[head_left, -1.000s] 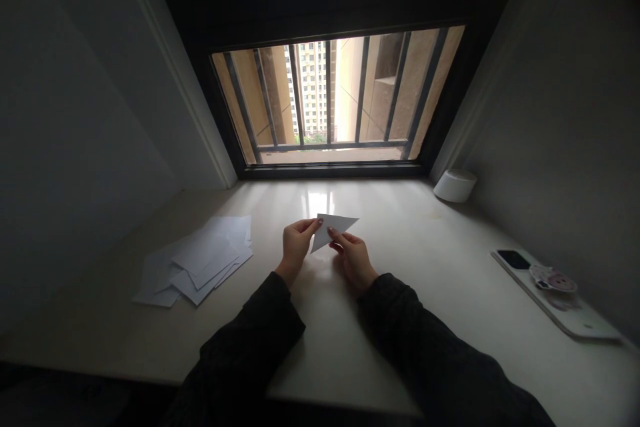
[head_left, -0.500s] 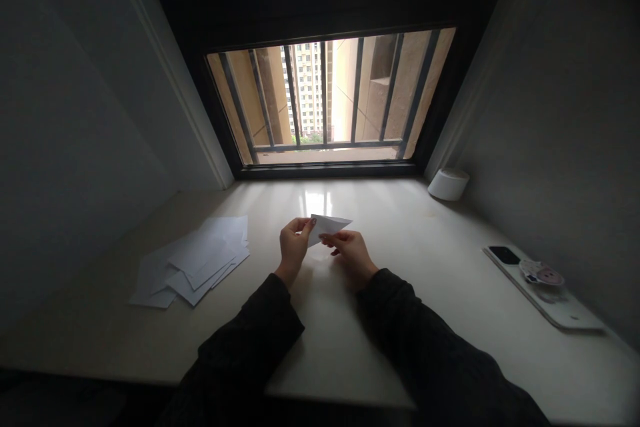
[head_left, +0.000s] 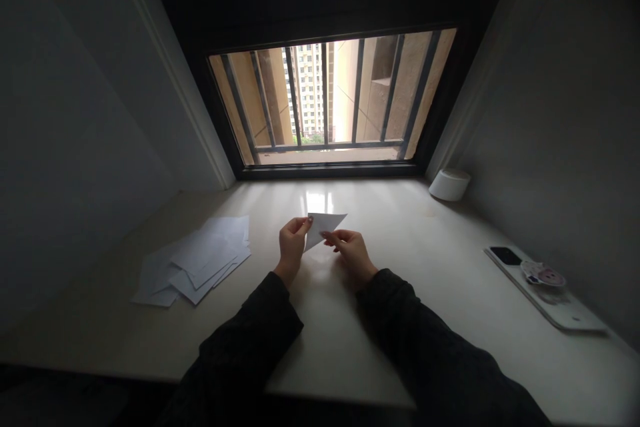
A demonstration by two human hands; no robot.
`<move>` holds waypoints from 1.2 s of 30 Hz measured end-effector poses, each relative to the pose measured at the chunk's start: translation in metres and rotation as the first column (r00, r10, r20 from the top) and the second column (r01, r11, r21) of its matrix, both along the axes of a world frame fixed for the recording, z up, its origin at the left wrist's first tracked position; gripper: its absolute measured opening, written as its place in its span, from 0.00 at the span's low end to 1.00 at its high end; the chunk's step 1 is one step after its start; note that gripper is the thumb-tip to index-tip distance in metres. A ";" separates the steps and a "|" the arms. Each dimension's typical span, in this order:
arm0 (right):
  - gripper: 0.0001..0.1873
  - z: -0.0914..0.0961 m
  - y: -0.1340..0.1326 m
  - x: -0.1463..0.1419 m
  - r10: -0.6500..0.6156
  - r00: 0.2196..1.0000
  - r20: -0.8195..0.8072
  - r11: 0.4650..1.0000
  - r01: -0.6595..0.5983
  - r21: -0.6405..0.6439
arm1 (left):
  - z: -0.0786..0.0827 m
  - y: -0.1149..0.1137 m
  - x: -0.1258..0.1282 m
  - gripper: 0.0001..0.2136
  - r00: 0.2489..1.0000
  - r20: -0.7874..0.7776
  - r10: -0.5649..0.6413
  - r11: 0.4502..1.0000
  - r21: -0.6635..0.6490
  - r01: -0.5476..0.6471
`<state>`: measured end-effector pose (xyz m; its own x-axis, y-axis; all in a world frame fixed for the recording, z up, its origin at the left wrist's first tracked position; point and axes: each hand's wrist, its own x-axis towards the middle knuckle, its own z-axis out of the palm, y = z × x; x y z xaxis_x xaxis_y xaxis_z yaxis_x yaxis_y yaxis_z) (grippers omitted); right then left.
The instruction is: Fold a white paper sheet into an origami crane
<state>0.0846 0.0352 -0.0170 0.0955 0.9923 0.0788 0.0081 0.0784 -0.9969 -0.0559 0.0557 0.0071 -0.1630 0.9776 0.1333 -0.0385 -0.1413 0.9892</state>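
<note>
A white sheet of paper point(head_left: 324, 223), folded into a triangle, is held up between both hands above the pale sill. Its upper left corner is pinched between the thumb and fingers of my left hand point(head_left: 293, 243). My right hand point(head_left: 351, 250) is closed on the paper's lower right edge, thumb and index finger pressed together there. Some of the fingers on each hand are hidden behind the paper or curled away.
A loose pile of white paper sheets point(head_left: 205, 257) lies to the left on the sill point(head_left: 325, 353). At the right rests a white phone point(head_left: 565, 310) with a cartoon grip point(head_left: 544, 274). A white rounded object point(head_left: 449, 185) stands in the back right corner, near the barred window point(head_left: 340, 100).
The folded paper has turned slightly and now shows a broader triangular face, its top edge more level. Both hands keep their pinch and have barely shifted.
</note>
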 end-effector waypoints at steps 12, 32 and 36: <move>0.18 0.000 -0.005 -0.005 -0.144 0.962 -0.234 0.989 0.147 -0.005 | 0.004 -0.007 0.007 0.24 0.970 0.034 -0.242 0.967 -0.076 0.244; 0.20 0.005 0.012 0.030 -0.344 0.885 -0.314 0.936 0.348 -0.045 | -0.005 -0.006 0.005 0.16 0.931 -0.183 -0.316 0.948 -0.093 0.304; 0.20 0.006 0.013 0.036 -0.344 0.885 -0.313 0.936 0.350 -0.038 | -0.007 -0.005 0.005 0.16 0.932 -0.196 -0.305 0.952 -0.077 0.295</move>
<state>0.1207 0.0480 -0.0110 0.4563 0.8898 0.0072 -0.2703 0.1463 -0.9516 -0.0512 0.0508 -0.0001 0.1646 0.9825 0.0871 0.1304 -0.1092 0.9854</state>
